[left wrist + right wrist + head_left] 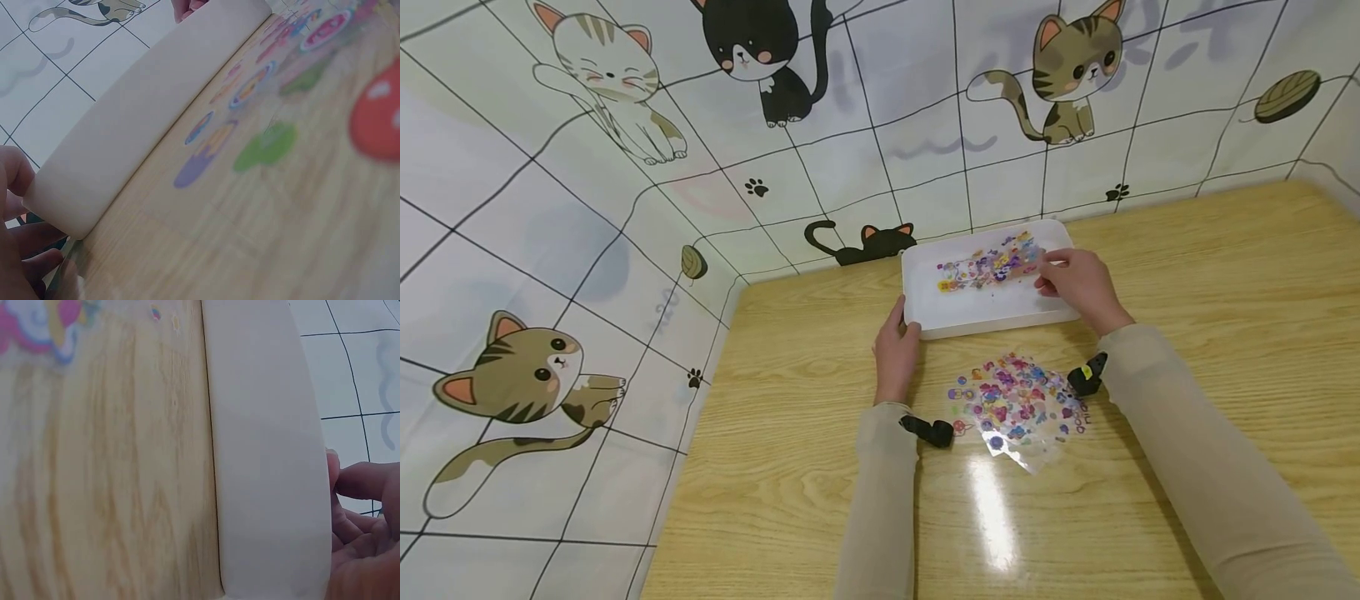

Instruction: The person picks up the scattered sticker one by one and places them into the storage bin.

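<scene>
A shallow white tray point(925, 308) sits on the table against the wall. Clear sheets of colourful stickers point(985, 267) lie inside it. My left hand point(897, 354) grips the tray's near left corner, thumb and fingers around the wall point(112, 150) in the left wrist view. Over the tray's right side, my right hand point(1084, 287) pinches the right end of a sticker sheet between thumb and finger. In the right wrist view, the tray's side point(272, 462) hides what those fingertips point(334, 465) hold.
On the wooden table point(790, 433), in front of the tray, overlapping clear sticker sheets point(1011, 396) form a pile between the forearms. Behind stands a white tiled wall point(917, 167) with cartoon cats, which continues along the left side.
</scene>
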Available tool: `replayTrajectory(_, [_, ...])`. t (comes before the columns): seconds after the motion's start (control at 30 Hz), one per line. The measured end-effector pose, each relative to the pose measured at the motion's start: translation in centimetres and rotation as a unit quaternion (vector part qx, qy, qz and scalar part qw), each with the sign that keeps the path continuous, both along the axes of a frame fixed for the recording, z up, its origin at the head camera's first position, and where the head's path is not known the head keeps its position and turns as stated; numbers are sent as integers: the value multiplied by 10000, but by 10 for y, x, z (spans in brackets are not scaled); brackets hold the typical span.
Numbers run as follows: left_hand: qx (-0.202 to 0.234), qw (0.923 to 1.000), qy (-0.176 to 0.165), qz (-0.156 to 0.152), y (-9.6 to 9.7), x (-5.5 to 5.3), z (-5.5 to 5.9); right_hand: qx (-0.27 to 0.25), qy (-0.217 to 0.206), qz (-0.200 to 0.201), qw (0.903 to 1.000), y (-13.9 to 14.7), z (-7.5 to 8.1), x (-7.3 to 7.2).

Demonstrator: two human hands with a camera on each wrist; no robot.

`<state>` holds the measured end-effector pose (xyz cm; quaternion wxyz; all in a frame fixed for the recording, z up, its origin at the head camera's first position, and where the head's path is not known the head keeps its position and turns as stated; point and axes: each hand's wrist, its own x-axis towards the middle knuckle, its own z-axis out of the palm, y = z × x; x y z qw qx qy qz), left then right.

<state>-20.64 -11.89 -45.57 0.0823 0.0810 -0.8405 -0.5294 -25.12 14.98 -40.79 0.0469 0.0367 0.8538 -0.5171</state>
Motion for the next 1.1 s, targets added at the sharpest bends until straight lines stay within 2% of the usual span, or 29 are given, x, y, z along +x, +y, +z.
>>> replayTrajectory(0.37, [8, 9999, 100, -46, -1, -1, 0, 98, 43, 148, 9998, 0, 0, 0])
replayTrajectory(0.77, [8, 10000, -5, 11, 0, 1, 1, 216, -225, 433, 9986, -1, 0, 0])
replayTrajectory(1.1, [-101, 9999, 1, 21, -1, 0, 0, 540, -297, 595, 9963, -4, 2, -1])
